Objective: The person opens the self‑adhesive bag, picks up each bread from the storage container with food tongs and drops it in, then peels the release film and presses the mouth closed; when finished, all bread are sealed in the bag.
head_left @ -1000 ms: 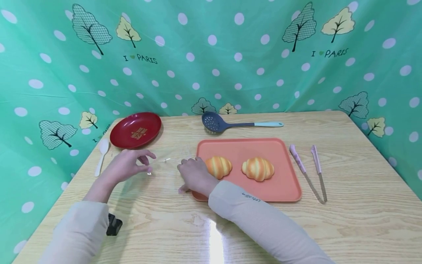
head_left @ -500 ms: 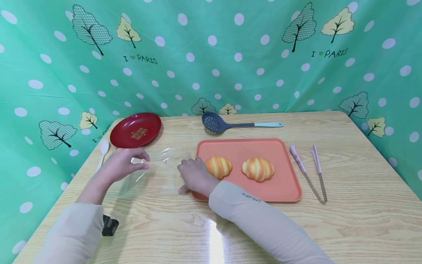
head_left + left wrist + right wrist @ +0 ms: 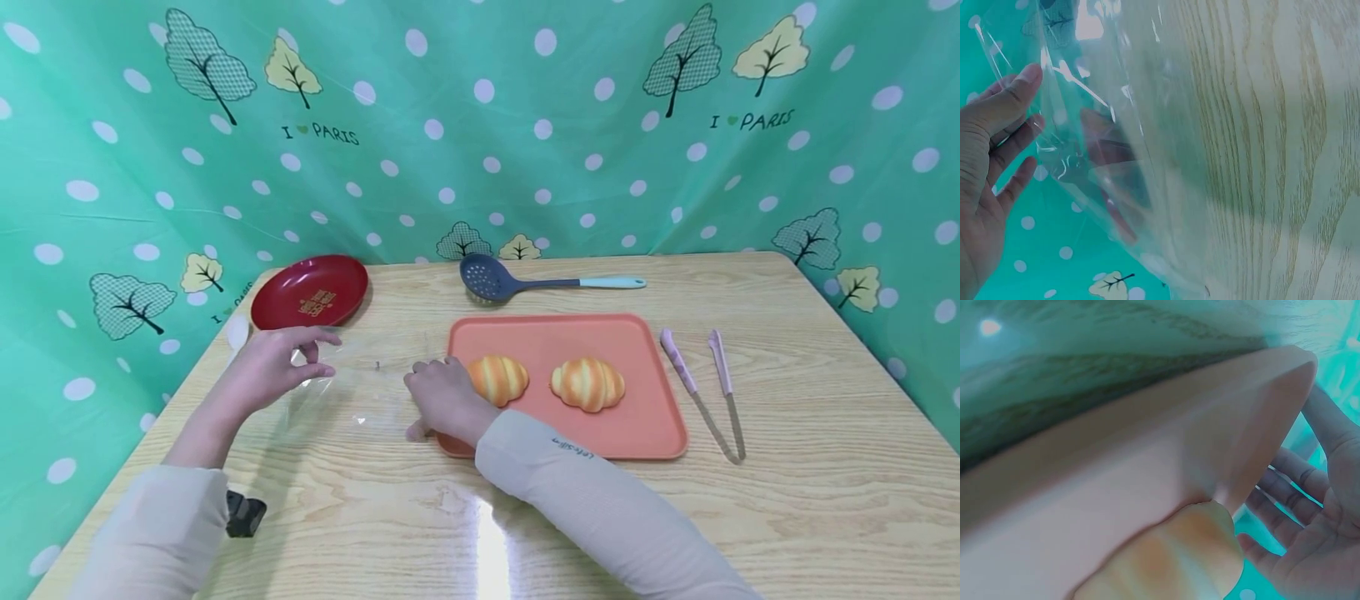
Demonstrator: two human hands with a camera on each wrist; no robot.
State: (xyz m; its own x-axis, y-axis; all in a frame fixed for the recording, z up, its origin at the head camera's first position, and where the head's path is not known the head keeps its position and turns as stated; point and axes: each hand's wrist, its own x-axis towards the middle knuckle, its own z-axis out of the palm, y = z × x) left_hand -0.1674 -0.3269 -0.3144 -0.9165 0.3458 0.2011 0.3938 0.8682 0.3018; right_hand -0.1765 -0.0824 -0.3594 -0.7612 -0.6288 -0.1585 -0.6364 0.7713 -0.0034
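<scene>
A clear plastic bag (image 3: pixel 360 408) lies over the left part of the table, its far left edge lifted. My left hand (image 3: pixel 277 362) pinches that raised edge; in the left wrist view the film (image 3: pixel 1116 169) hangs slack from the thumb and fingers. Beside the left rim of the pink tray (image 3: pixel 540 335), my right hand (image 3: pixel 450 398) rests with its fingers extended at the bag's right side. In the right wrist view, the fingers lie beyond the tray wall (image 3: pixel 1260 425), loosely spread. Two croissants, a left one (image 3: pixel 501 381) and a right one (image 3: pixel 588 383), sit on the tray.
A red plate (image 3: pixel 300 292) is tilted at the back left, with a white spoon (image 3: pixel 238 332) partly behind my left hand. The blue skimmer (image 3: pixel 486 279) lies behind the tray. Tongs (image 3: pixel 723 408) lie to its right. A patterned green cloth (image 3: pixel 465 158) hangs behind.
My left hand has drifted left and slightly away from me, drawing the bag's edge along with it. The right hand stays at the tray's left edge.
</scene>
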